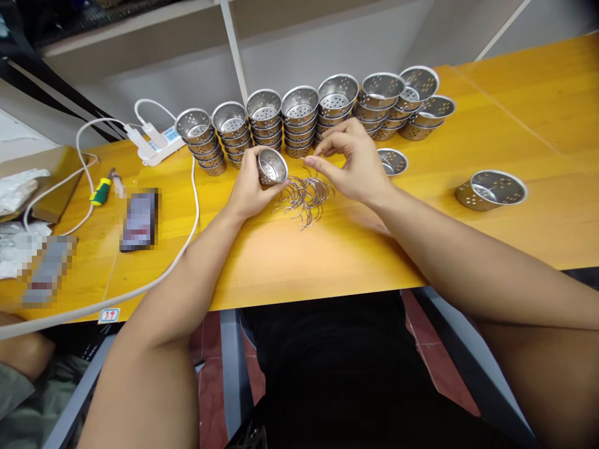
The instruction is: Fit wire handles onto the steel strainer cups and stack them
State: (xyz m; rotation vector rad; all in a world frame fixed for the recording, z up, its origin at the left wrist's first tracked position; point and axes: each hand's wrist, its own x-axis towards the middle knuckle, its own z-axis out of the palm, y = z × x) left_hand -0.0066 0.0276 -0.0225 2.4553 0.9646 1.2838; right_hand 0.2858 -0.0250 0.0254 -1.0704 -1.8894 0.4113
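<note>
My left hand (250,187) is closed around a small perforated metal cup (272,167), tilted so that its mouth faces right. My right hand (353,159) is raised just to the right of it, thumb and forefinger pinched together. A thin end of what looks like a curved wire shows at the fingertips. Below and between the hands lies a loose heap of curved metal wires (306,196) on the table. Behind my right wrist another perforated cup (395,162) is partly hidden.
Several stacks of perforated cups (264,106) stand along the back of the yellow table (309,268). One single cup (491,190) sits at the right. At the left are a power strip (161,146), a screwdriver (101,191), a phone (139,219) and a white cable (187,237).
</note>
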